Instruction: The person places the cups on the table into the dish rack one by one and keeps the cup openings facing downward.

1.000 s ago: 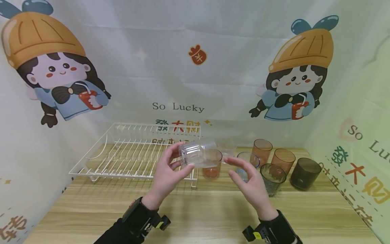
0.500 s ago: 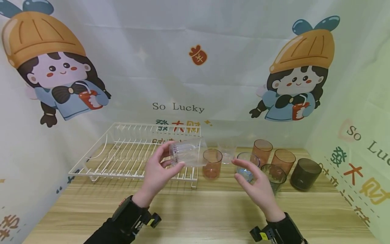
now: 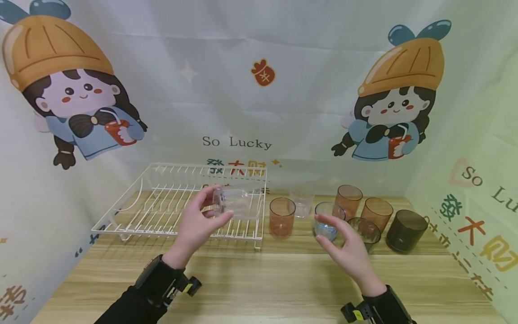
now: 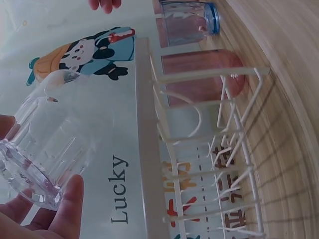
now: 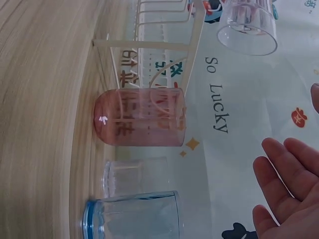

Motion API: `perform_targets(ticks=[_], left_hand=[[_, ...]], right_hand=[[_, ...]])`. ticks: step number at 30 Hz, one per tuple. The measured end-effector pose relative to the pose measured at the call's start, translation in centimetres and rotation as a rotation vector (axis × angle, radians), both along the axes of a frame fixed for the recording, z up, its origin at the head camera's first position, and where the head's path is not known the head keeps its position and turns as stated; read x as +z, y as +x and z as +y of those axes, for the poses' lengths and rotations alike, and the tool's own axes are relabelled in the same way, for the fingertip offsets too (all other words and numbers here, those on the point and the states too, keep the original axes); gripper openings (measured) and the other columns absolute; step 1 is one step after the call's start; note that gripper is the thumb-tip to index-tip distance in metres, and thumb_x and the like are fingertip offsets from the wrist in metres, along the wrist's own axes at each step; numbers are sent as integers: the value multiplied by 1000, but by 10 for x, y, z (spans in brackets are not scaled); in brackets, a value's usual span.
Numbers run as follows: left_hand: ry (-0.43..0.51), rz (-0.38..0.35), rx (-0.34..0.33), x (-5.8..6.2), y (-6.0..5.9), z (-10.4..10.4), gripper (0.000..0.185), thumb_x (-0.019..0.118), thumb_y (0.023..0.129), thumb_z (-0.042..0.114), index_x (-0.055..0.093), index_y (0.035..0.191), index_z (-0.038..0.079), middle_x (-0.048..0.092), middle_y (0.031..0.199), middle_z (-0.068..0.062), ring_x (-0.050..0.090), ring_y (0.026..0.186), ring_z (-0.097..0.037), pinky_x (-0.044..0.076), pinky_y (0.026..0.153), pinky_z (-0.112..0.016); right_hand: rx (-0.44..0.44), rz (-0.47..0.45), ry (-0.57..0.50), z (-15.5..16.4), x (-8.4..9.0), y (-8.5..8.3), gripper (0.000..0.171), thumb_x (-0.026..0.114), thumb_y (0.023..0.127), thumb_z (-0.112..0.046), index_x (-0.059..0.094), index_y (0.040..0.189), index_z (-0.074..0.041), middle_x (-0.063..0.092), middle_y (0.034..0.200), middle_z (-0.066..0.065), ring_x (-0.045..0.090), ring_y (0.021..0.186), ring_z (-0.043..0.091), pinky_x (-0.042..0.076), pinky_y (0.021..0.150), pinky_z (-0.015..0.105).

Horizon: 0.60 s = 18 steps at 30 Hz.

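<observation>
Head view shows the left hand (image 3: 194, 225) pinching a clear ribbed glass (image 3: 234, 204) by its base, tipped on its side above the right end of the white dish rack (image 3: 162, 211). Only fingertips and thumb hold it, so the smooth base could slip and drop onto the wires. The right hand (image 3: 348, 247) hovers empty, fingers relaxed, near the blue glass (image 3: 328, 220); a careless sweep could topple it.

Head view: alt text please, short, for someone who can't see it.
A person's left hand holds a clear ribbed glass on its side above a white wire dish rack on a wooden table. The right hand hovers open, holding nothing, near a row of tinted cups.
</observation>
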<state>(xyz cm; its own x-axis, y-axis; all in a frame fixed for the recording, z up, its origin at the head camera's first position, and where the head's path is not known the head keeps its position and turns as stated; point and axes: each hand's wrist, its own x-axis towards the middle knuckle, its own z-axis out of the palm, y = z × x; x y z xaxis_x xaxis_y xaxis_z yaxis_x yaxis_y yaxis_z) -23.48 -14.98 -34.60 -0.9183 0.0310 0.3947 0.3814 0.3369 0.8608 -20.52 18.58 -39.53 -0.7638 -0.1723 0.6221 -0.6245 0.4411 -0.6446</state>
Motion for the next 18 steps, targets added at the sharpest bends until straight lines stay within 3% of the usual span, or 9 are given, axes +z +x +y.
perform_targets(ticks=[5, 12, 18], left_hand=[[-76, -49, 10, 5, -5, -10, 69, 78, 76, 19, 46, 136, 14, 56, 118, -13, 55, 105, -24, 53, 83, -19], [-176, -62, 63, 12, -15, -28, 71, 76, 78, 25, 42, 139, 11, 54, 120, -15, 52, 109, -28, 50, 94, -42], [-237, -64, 109, 19, -23, -42, 70, 74, 80, 31, 43, 139, 11, 55, 121, -15, 52, 111, -31, 50, 86, -42]], right_hand=[[-26, -4, 34, 3, -2, 0, 47, 68, 85, -7, 55, 130, -10, 61, 127, 6, 50, 118, 10, 35, 100, 15], [-84, 2, 81, 8, -3, 1, 48, 69, 84, -9, 55, 130, -10, 61, 126, 5, 51, 116, 15, 38, 98, 19], [-94, 46, 106, 10, -5, -1, 48, 71, 83, -7, 57, 128, -10, 62, 124, 5, 53, 113, 19, 38, 96, 18]])
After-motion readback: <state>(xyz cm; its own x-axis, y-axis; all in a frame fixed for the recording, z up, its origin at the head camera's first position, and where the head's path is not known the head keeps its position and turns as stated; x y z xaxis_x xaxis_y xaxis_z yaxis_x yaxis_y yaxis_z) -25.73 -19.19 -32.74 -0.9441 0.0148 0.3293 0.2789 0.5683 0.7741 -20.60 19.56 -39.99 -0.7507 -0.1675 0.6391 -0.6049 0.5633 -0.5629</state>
